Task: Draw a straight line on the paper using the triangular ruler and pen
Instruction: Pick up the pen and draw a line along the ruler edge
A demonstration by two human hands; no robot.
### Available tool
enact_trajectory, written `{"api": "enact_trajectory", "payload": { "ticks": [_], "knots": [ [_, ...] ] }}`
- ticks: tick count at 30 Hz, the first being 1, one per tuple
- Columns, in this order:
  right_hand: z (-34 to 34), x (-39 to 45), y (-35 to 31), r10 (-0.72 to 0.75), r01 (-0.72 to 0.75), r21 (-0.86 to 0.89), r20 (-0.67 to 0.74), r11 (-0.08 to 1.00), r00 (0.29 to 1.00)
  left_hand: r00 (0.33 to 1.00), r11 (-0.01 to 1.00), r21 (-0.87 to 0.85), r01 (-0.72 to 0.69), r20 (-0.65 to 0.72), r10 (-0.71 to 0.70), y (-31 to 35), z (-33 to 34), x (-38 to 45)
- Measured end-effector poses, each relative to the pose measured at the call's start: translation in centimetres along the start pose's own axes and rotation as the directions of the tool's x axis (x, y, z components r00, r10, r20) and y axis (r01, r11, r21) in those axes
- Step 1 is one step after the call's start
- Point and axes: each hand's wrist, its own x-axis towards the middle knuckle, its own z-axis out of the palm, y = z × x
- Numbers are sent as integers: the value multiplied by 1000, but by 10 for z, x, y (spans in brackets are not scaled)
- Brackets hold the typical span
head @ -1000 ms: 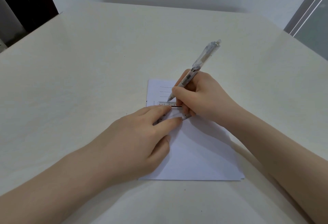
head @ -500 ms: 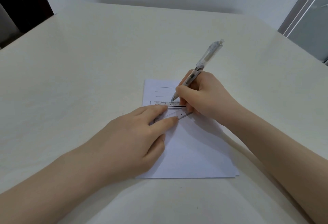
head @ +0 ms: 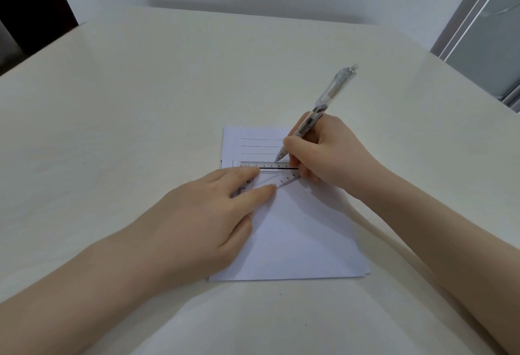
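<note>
The left hand [head: 205, 214] is kept pressed flat on the left part of the triangular ruler [head: 270, 176], fingers spread and grasping nothing, pinning it to the paper [head: 298, 236] as half a second ago. The pen [head: 318, 112], pinched in the right hand [head: 329, 155], has its tip at the ruler's far edge, shifted slightly right of where it was a second ago; the stroke is judged underway, nearly finished. Three thin lines are seen just beyond on the paper. Little ruler edge is left to the right of the tip. Open worktop [head: 112, 129] is available left, far and right.
</note>
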Motion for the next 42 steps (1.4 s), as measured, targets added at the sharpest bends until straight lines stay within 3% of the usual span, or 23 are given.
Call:
{"api": "enact_trajectory", "payload": {
  "ticks": [42],
  "knots": [
    [-30,-14,19,120,-115,173,-18,978,993,1000,999,40,-7,17,6,2,-2,-1]
  ]
}}
